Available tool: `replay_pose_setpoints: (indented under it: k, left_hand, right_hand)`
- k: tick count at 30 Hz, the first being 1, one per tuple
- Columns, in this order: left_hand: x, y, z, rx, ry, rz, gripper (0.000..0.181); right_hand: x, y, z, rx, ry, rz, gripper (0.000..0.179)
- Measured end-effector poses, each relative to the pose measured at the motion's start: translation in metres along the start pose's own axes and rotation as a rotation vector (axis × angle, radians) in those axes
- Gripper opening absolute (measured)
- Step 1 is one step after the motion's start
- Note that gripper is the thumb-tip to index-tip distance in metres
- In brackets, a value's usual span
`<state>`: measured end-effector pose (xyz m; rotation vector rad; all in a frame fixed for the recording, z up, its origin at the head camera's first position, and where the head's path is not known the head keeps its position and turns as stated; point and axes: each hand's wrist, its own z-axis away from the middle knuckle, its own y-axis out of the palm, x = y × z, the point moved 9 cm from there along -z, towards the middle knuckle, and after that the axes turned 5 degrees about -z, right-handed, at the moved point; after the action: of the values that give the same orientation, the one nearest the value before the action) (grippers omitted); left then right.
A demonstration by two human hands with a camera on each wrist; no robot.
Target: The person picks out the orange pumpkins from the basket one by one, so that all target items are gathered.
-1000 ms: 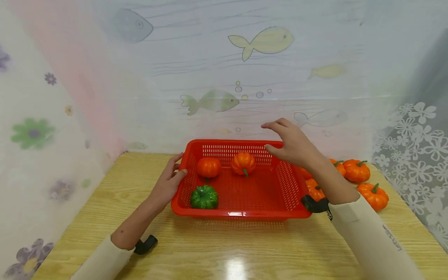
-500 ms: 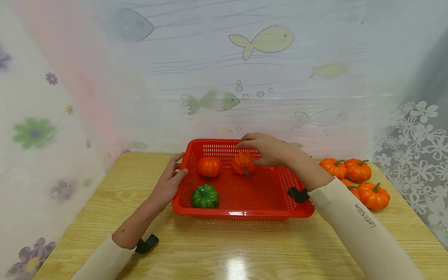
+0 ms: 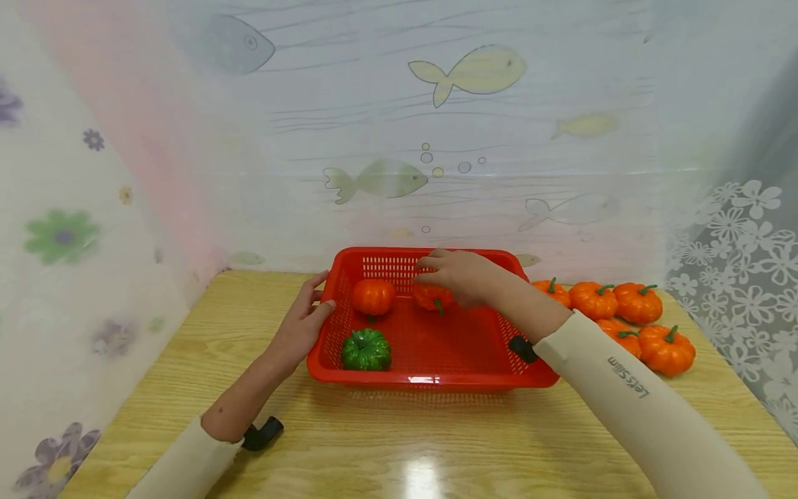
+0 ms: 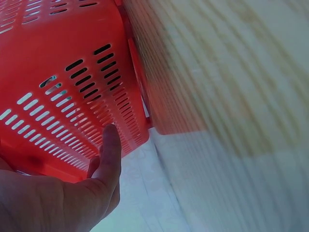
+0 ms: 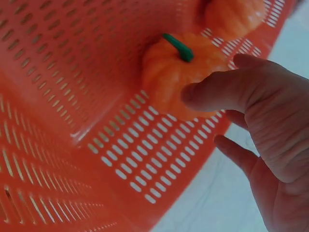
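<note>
A red plastic basket (image 3: 436,380) with slotted walls stands on the table. My left hand (image 3: 303,322) holds its left rim, thumb at the top and fingers along the outer wall, also seen in the left wrist view. Inside the basket, my right hand (image 3: 464,276) grips a small orange pumpkin (image 5: 166,79) near the back wall. The thumb lies across the pumpkin's near side in the right wrist view, and the fingers reach round behind it. A second orange pumpkin (image 3: 374,298) sits to its left, with a green pumpkin (image 3: 366,350) at the front left corner.
Several more orange pumpkins (image 3: 667,350) lie on the table right of the basket, partly behind the right forearm. The wooden table (image 3: 349,443) runs back to a wall covering (image 3: 374,125) printed with fish.
My right hand has come down and left from above the basket's right side onto the orange pumpkin near the back. The left hand stays on the rim.
</note>
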<state>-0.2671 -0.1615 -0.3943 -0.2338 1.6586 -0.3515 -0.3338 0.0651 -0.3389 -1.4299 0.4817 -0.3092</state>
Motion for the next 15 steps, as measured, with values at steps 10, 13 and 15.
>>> replay_pose_setpoints:
  k: [10, 13, 15]
  left_hand:
    - [0.000, 0.000, 0.000, 0.001, 0.010, 0.002, 0.060]
    - [0.000, 0.000, 0.001, 0.001, 0.012, 0.003, 0.060]
    - [0.001, 0.000, 0.000, -0.003, 0.010, -0.001, 0.060]
  right_hand:
    - [0.006, 0.020, -0.002, 0.036, -0.033, 0.162, 0.073]
    - [0.006, 0.021, -0.001, 0.012, -0.039, 0.180, 0.072]
    - [0.006, 0.022, -0.002, -0.002, -0.046, 0.188, 0.071]
